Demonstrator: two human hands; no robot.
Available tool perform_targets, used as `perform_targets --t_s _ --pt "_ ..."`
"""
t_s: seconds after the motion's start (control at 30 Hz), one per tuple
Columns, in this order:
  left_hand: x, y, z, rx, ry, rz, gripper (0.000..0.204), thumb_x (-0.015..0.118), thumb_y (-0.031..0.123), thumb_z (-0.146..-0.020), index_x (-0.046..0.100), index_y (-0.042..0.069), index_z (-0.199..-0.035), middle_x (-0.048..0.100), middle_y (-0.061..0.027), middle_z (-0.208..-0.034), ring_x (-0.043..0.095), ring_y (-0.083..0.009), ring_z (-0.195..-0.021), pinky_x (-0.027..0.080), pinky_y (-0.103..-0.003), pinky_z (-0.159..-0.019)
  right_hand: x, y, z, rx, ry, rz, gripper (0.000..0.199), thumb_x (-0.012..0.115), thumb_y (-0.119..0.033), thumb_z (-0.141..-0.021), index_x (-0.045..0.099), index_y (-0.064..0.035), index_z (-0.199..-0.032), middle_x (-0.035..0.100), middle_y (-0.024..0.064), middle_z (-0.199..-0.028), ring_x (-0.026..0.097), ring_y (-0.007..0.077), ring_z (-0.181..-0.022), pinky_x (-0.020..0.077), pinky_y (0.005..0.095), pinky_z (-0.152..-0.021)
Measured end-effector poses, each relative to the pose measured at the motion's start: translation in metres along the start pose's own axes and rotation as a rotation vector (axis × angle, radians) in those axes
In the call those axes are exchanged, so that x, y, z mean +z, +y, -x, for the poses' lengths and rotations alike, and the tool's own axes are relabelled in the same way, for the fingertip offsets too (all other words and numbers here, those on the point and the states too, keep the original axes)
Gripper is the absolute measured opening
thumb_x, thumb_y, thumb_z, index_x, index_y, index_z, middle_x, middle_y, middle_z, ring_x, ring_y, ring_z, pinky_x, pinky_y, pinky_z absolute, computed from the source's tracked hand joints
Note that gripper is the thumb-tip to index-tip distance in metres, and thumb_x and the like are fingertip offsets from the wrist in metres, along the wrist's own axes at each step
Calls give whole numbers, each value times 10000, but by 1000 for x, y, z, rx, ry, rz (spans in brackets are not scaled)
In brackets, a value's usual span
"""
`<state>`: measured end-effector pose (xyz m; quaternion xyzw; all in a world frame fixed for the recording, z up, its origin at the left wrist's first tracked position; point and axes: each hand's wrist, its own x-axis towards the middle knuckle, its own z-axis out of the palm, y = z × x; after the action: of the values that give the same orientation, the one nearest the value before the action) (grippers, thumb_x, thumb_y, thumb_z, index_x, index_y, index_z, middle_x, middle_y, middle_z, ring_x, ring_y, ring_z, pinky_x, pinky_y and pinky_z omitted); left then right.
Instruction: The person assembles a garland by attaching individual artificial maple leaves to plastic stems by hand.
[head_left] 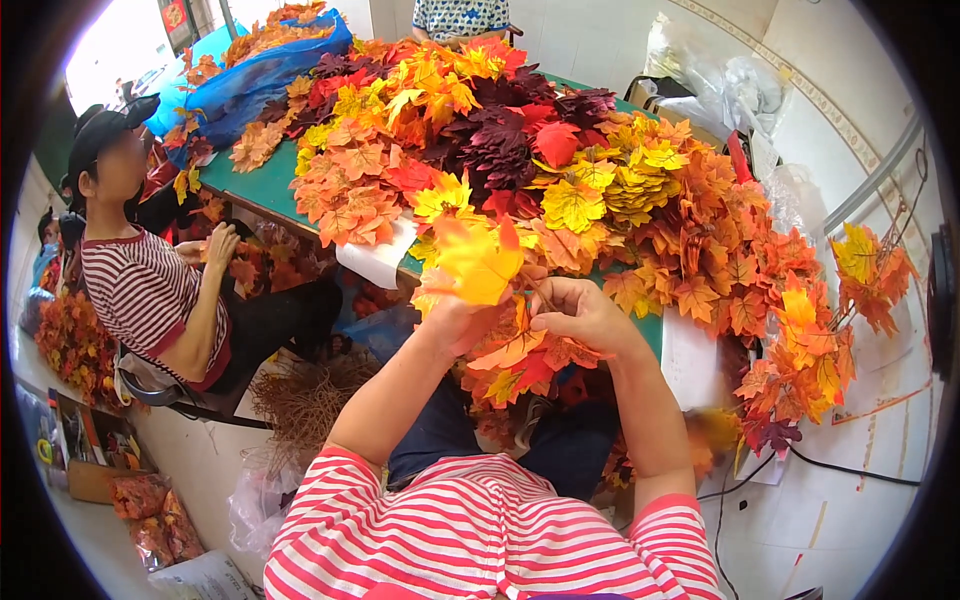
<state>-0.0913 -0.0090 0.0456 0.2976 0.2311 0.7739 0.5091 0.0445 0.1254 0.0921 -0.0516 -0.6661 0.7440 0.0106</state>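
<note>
Close to the table's near edge, my left hand [463, 322] is closed around the base of a yellow-orange artificial maple leaf [480, 265], which hides most of its fingers. Beside it, my right hand [585, 315] pinches a thin brown stem, thumb against curled fingers. Below both hands hangs a garland of orange, red and yellow maple leaves [535, 358], over my lap. Just beyond rises a big heap of artificial leaves in stacks: yellow ones [640, 180], dark purple ones [495, 140] and orange ones [350, 195], lying on a green table [240, 185].
At the left a seated person [150, 290] in a striped shirt handles leaves; another sits beyond the table. A blue sack [250, 80] of leaves lies at the far left. Brown stems [312, 398] stand bundled by my left knee. Finished-looking garlands [800, 350] hang at the right, above a black cable [850, 470].
</note>
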Motion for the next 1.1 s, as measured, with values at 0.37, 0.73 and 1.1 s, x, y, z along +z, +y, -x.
perform_targets --t_s 0.37,0.73,1.1 --pt "-15 12 -4 -36 26 -550 272 612 52 -810 584 4 -1077 630 -50 -938 604 -119 -836 486 -235 -731 0 -4 5 18 -12 101 89 616 -81 -821 563 -30 -873 557 -26 -827 500 40 -757 405 191 -699" --pt "-4 26 0 74 -82 -968 152 581 86 -855 627 32 -990 636 9 -860 548 -60 -785 445 -237 -711 -11 4 10 53 -131 -138 104 600 -105 -838 557 -21 -879 568 -19 -816 524 49 -756 416 204 -695" --pt "-36 42 11 -199 43 -951 216 547 166 -892 623 -36 -893 638 -45 -822 583 -95 -758 455 -241 -660 -9 12 5 8 -75 -101 141 596 -58 -831 583 -16 -965 591 -9 -912 543 66 -843 441 232 -780"
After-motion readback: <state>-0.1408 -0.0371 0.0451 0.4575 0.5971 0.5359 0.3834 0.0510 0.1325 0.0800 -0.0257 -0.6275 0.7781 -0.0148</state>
